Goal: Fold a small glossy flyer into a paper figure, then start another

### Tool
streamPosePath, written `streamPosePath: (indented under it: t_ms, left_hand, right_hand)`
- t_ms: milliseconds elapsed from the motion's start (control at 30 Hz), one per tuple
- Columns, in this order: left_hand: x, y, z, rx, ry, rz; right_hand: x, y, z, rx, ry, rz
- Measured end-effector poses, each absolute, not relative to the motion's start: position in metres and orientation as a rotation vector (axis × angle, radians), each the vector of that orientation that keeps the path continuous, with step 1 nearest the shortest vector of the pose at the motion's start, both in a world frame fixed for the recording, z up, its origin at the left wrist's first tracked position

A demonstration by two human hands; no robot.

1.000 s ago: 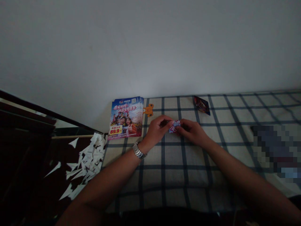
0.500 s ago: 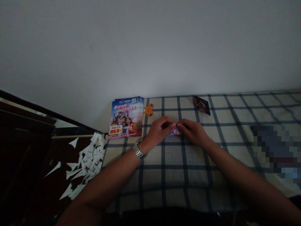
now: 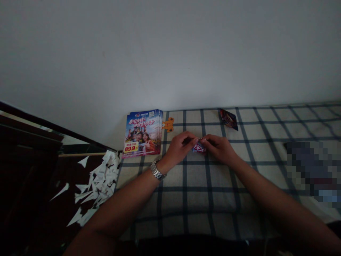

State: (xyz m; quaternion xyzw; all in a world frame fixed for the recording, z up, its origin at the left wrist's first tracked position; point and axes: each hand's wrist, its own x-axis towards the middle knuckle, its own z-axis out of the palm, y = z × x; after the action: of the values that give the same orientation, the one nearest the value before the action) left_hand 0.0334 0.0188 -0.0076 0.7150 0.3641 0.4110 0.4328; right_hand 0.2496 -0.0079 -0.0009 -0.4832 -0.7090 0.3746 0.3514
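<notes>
A small folded piece of printed paper [image 3: 199, 147], pink, white and blue, is pinched between both hands over the checked cloth. My left hand [image 3: 183, 144], with a metal watch on its wrist, grips its left upper edge between thumb and fingers. From the other side my right hand [image 3: 217, 147] holds the upper right edge, the two thumbs close together. The fingers cover much of the paper. Left of my hands lies a stack of printed flyers [image 3: 142, 133]. A dark folded paper [image 3: 228, 119] rests beyond my right hand.
The checked cloth [image 3: 173, 199] covers the surface up to the wall [image 3: 170, 53]. An orange bear-shaped piece [image 3: 168, 124] lies beside the flyers. Many white folded papers [image 3: 102, 177] are heaped low on the left. At right is a blurred-out dark object [image 3: 311, 167].
My hands stay in nearly the same place, with the fingers shifting slightly on the folded paper. A little more of its printed face shows. Everything else is still.
</notes>
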Motion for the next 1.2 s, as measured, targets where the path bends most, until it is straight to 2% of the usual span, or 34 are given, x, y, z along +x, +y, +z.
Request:
streamPosePath:
  t_ms: [467,667,833,1033,1200]
  left_hand:
    - [0.0366,0.0195,-0.0066,1.690,0.910,1.057]
    - [0.0363,0.0202,-0.0067,1.680,0.909,1.089]
    - [0.0366,0.0204,-0.0076,1.714,0.970,1.095]
    - [0.0354,0.0206,-0.0067,1.684,1.022,1.140]
    - [0.0354,0.0208,-0.0093,1.671,1.021,1.167]
  right_hand:
    - [0.2507,-0.0060,0.0017,-1.307,-1.916,0.719]
    - [0.2493,-0.0052,0.0040,-1.320,-1.868,0.724]
    - [0.2478,-0.0056,0.0009,-1.310,-1.791,0.858]
    - [0.2469,-0.0076,-0.0030,-1.231,-1.580,1.244]
    - [0.2470,-0.0073,-0.0013,-1.277,-1.590,1.274]
